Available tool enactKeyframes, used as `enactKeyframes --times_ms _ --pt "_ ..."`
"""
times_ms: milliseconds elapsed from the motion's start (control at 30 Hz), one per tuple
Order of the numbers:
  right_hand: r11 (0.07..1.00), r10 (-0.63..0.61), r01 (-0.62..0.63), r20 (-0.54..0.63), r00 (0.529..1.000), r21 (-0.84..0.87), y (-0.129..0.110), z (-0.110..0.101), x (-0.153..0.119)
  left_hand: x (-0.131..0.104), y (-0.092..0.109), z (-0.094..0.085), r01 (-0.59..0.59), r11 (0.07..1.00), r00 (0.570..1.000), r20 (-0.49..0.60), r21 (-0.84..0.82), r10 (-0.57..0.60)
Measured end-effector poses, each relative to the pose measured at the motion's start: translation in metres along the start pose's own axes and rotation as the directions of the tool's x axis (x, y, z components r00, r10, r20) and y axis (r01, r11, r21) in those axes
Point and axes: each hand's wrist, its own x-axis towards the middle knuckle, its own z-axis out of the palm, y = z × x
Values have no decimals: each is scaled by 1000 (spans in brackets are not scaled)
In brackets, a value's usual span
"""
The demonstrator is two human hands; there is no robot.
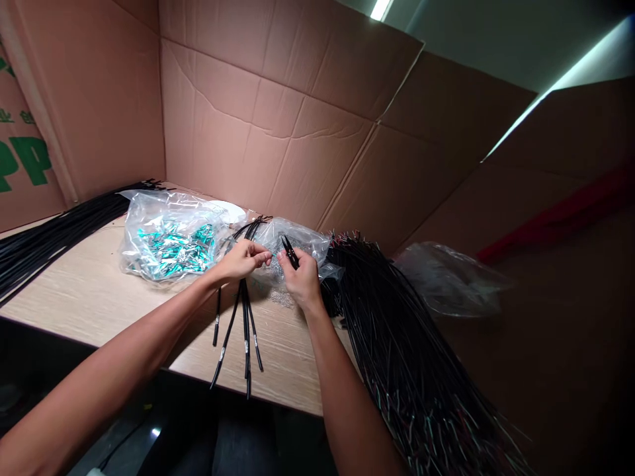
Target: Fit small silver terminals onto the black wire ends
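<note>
A single camera sits on the person's head; it looks forward and down along both arms (124, 354) to the left hand (242, 260) and right hand (302, 277), near mid-view; the table edge (292, 398) slants down rightward; beyond, it faces a cardboard wall (223, 99).

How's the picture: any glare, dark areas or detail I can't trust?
Head view: a bright slit of light at upper right, the cardboard below it dim; head view: shiny highlights on the clear bag of teal pieces; head view: detail between left hand and right hand too small to read.
</note>
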Motion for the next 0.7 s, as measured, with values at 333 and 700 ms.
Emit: enactKeyframes --times_ms 333,700 --pt "999 -23 21 -72 997 -38 10 -8 7 -2 4 3 28 999 999 37 -34 -27" --pt "999 31 -25 -319 947 21 22 -26 15 -1 -3 -2 27 996 998 -51 -89 -31"
